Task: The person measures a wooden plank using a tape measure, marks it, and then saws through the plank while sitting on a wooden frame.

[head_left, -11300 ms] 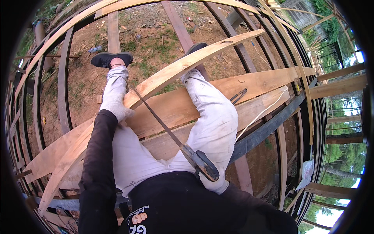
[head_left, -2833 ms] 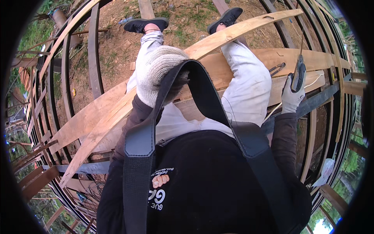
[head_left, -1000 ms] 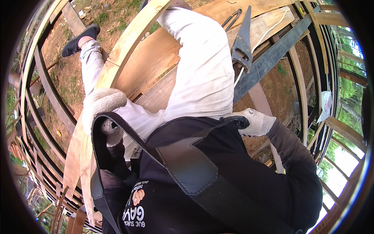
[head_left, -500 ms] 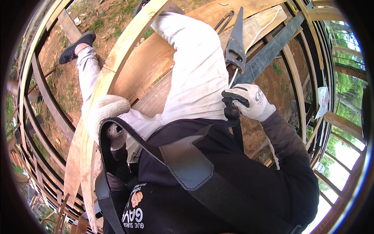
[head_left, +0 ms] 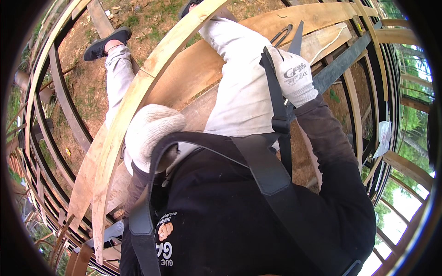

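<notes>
A black harness strap (head_left: 274,85) is pulled taut upward from its buckle (head_left: 280,124). My right hand (head_left: 293,76), in a white work glove with dark fingers, is closed on its upper end beside my right thigh. Behind that hand a hand saw (head_left: 297,40) shows only part of its blade; its handle is hidden. My left hand (head_left: 154,131), in a cream knitted glove, is curled next to the long curved timber (head_left: 138,83). A loop of the harness (head_left: 165,142) passes in front of it, and whatever its fingers hold is hidden.
Pincers (head_left: 282,34) lie on a wide plank (head_left: 258,23) beyond my knee. A grey board (head_left: 340,66) runs diagonally on the right. Open timber framing (head_left: 69,106) surrounds me, with bare soil and tufts of grass below. A pale plastic sheet (head_left: 383,138) hangs at the right.
My right hand has risen and moved away from my waist, pulling the strap out and covering the saw handle. My left hand has shifted right, closer to my chest. The view has moved slightly.
</notes>
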The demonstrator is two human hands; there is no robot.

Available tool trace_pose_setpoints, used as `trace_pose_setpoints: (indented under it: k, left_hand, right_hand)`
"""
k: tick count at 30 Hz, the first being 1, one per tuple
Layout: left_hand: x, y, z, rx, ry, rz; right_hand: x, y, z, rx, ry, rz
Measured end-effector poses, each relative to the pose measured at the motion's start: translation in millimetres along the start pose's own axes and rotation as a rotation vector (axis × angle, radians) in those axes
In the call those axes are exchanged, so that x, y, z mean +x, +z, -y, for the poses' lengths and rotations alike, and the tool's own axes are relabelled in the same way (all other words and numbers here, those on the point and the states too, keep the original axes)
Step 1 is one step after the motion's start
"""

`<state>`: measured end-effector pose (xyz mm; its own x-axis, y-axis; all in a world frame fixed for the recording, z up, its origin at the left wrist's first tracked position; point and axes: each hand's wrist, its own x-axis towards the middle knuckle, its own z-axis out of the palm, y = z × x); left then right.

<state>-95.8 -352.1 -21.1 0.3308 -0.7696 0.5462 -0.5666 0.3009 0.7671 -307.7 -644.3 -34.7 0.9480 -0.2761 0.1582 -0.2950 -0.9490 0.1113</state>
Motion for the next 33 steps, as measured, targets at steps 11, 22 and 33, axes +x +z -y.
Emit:
trace_pose_setpoints:
  k: [11, 22, 33]
  left_hand:
    - [16, 36, -6, -0.137, 0.235, 0.362]
    - [-23, -5, 7, -0.194, 0.0, 0.396]
    - [-102, -122, -12, -0.818, -1.037, 0.396]
  right_hand:
    - [100, 7, -4, -0.065, 0.238, 0.109]
    - [69, -63, 51, 0.793, -0.242, 0.614]
    - [44, -96, 108, 1.169, 0.075, 0.668]
